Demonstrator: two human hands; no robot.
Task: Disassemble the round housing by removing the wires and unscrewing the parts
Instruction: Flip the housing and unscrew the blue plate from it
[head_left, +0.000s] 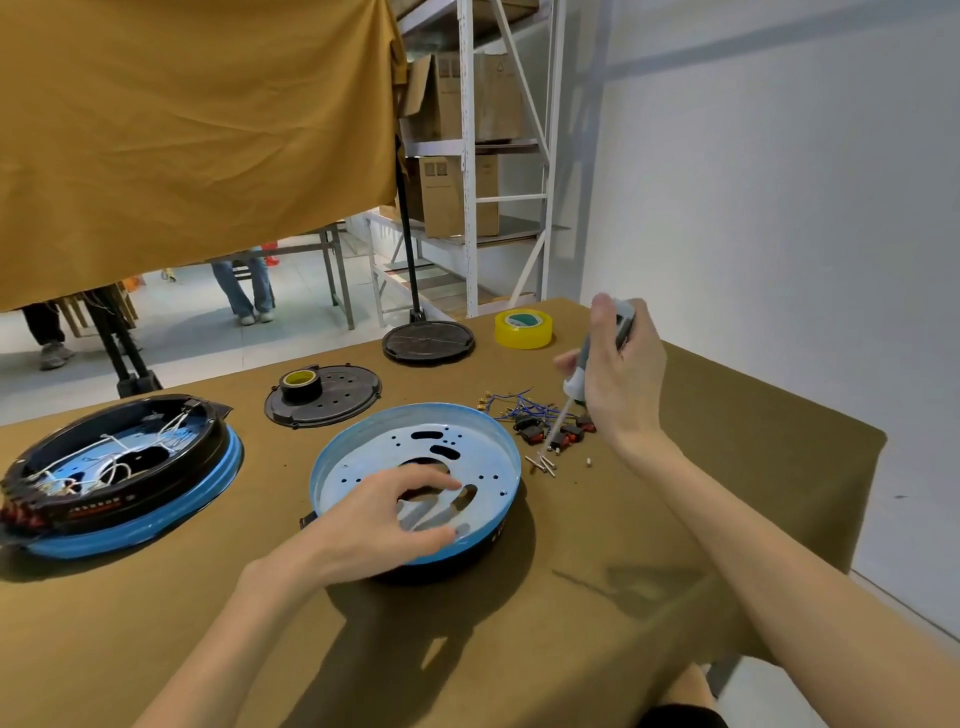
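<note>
A round blue housing (457, 436) with a pale perforated inner plate lies open side up in the middle of the brown table. My left hand (387, 517) rests on its near rim, fingers spread inside it, holding nothing. My right hand (618, 374) grips a grey and white screwdriver (576, 387) upright, its tip pointing down at loose screws (543, 462) to the right of the housing. A pile of blue wires with red and black switches (540, 418) lies behind those screws.
A second blue and black housing (119, 467) full of white wires sits at the left. Behind are a black perforated cover (343, 397) with a tape roll (301, 384), a black round lid (428, 340), and yellow tape (523, 327). The table's right edge lies close to my right arm.
</note>
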